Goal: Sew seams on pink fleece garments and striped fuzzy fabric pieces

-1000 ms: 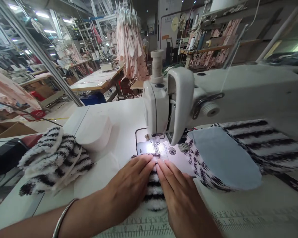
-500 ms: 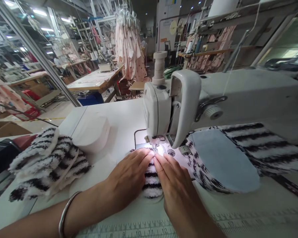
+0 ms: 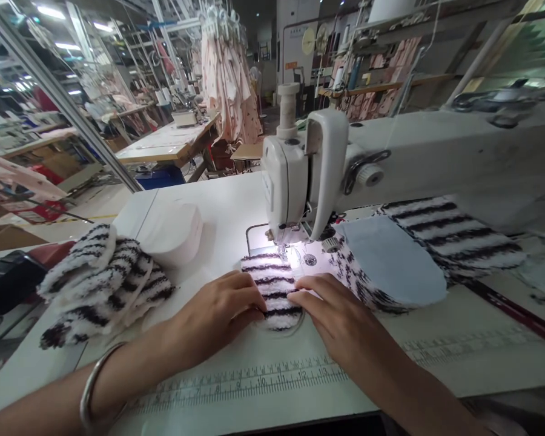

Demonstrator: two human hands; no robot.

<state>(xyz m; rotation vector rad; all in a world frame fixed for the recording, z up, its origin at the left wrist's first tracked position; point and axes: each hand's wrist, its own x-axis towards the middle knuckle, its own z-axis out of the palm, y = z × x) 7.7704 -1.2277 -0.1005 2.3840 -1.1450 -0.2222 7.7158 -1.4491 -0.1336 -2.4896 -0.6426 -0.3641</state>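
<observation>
Head camera: your left hand (image 3: 218, 312) and right hand (image 3: 338, 315) lie flat on the bench (image 3: 436, 357), 1 on each side of a black-and-white striped fleece piece (image 3: 272, 281). The fingers of both hands are stretched out and close together, their tips pressing on the piece's edges and pinching nothing. The piece's far end lies just by the lit presser foot (image 3: 285, 245) of the sewing machine (image 3: 300, 169). A heap of striped pieces (image 3: 104, 278) sits well to the left, beside a white oval pad (image 3: 172, 233). A stack topped with pale blue backing (image 3: 390, 260) lies to the right. A printed ruler (image 3: 254, 381) runs along the bench's near edge.
</observation>
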